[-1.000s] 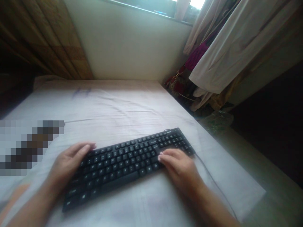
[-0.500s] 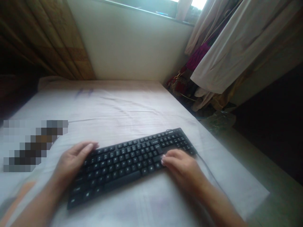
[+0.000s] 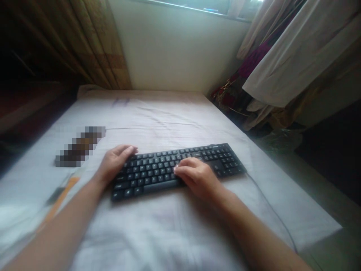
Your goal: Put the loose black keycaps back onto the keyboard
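Note:
A black computer keyboard (image 3: 158, 171) lies on a white sheet, its right end a little farther from me than its left. My left hand (image 3: 117, 160) is closed on the keyboard's far left corner, with the thumb along the edge and the other fingers partly hidden. Over the letter keys right of centre rests my right hand (image 3: 199, 175), its fingers pinched together and pointing left. Something small and pale shows at those fingertips, too blurred to name. From the right end a thin cable (image 3: 267, 201) runs toward the sheet's near right edge.
The sheet (image 3: 169, 226) covers a wide flat surface. A pixelated dark item (image 3: 80, 148) lies to the left, with an orange strip (image 3: 63, 195) nearer me. Curtains (image 3: 98, 45) hang at back left, and pale hanging cloth (image 3: 287, 64) is at right.
My right hand has shifted left along the keyboard, from near the arrow keys to the letter keys. The keyboard looks less slanted and farther off. My left hand stays at its corner.

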### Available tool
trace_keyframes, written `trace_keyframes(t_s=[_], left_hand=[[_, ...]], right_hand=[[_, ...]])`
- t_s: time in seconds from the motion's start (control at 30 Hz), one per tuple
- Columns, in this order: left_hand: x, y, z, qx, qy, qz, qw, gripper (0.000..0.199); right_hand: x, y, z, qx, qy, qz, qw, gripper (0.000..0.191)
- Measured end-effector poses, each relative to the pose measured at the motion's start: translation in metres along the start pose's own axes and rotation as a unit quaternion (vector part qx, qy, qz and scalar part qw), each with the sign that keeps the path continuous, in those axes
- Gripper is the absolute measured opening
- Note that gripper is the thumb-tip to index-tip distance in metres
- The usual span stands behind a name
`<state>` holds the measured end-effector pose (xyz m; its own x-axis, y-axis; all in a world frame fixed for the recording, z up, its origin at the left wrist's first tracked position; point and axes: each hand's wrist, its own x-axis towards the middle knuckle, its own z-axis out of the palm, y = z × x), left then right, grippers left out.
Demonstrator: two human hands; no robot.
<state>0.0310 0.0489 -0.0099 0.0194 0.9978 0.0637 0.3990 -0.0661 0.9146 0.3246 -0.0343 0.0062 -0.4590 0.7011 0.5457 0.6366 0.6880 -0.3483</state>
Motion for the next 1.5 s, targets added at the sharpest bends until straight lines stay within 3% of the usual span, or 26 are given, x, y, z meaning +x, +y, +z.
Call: trace_keyframes(t_s=[0.17, 0.37, 0.5, 0.63, 0.87, 1.07, 1.27, 1.37, 1.5], left_hand=[[-0.008, 0.006, 0.003, -0.003, 0.017, 0.025, 1.0, 0.05], [-0.032, 0.006, -0.012, 0.002, 0.049, 0.058, 0.997, 0.048], [-0.034, -0.002, -0.019, -0.006, 0.058, 0.063, 0.996, 0.048], [-0.031, -0.005, -0.012, -0.025, 0.054, 0.048, 0.997, 0.05], [-0.039, 0.005, -0.001, -0.037, 0.046, 0.03, 0.998, 0.059], [-0.041, 0.006, -0.004, -0.017, 0.046, 0.012, 0.999, 0.063], [-0.042, 0.002, -0.002, -0.01, 0.051, -0.001, 0.999, 0.068], [-0.041, -0.005, 0.001, -0.038, 0.079, -0.011, 0.996, 0.068], [-0.039, -0.011, 0.001, -0.093, 0.098, -0.022, 0.991, 0.074]], right_hand=[[-0.015, -0.001, -0.009, -0.02, 0.046, -0.041, 0.998, 0.017], [-0.024, 0.003, -0.019, -0.05, 0.14, -0.025, 0.989, 0.018], [-0.024, 0.012, -0.026, -0.064, 0.152, -0.005, 0.986, 0.018], [-0.024, 0.012, -0.024, -0.062, 0.169, 0.008, 0.984, 0.016], [0.006, 0.003, -0.011, -0.02, 0.051, -0.021, 0.998, 0.015], [0.033, 0.01, 0.004, -0.032, -0.031, 0.018, 0.999, 0.012], [0.019, 0.006, -0.018, -0.008, -0.108, -0.016, 0.994, 0.017], [0.029, -0.001, -0.019, 0.015, -0.112, -0.02, 0.993, 0.019], [0.049, -0.013, 0.003, 0.025, -0.116, -0.055, 0.991, 0.017]])
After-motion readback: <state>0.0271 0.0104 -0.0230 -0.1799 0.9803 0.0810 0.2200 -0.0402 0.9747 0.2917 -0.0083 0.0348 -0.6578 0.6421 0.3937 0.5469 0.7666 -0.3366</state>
